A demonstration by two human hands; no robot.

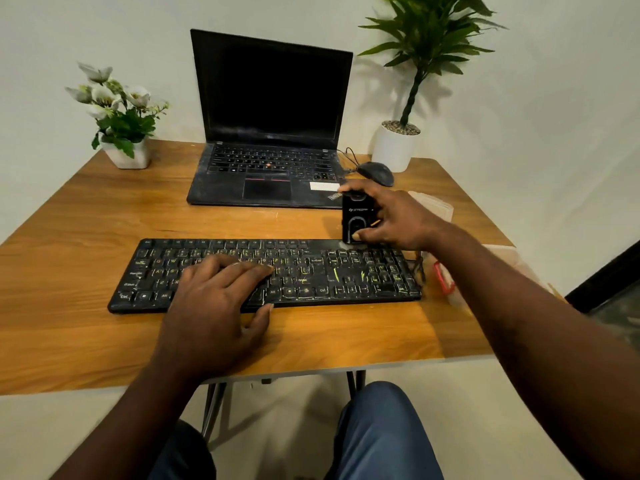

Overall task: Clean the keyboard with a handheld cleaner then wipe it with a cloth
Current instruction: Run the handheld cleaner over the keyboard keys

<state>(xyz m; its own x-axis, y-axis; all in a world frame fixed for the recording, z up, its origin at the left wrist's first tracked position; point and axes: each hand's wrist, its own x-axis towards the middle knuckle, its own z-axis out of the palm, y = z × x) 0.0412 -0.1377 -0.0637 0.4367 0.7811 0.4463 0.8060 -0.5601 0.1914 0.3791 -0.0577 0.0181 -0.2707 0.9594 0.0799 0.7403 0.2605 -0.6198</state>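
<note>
Two stages are incomplete. Right hand (394, 220) grips the handheld cleaner (356, 216) upright at the black keyboard (311, 271) far-right edge. Left hand (214, 299), fingers straight, presses its left-centre keys. Yellow debris (335, 273) shows there. Cloth wipe is judged pending.

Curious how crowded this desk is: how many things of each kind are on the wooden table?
White-potted plants: 2, one white-flowered, one tall and leafy
Open black laptop: 1
Black full-size keyboard: 1
Black computer mouse: 1
Small black handheld cleaner, gripped by the right hand: 1
Total: 6, not counting the blurred clear plastic at the right edge
</note>
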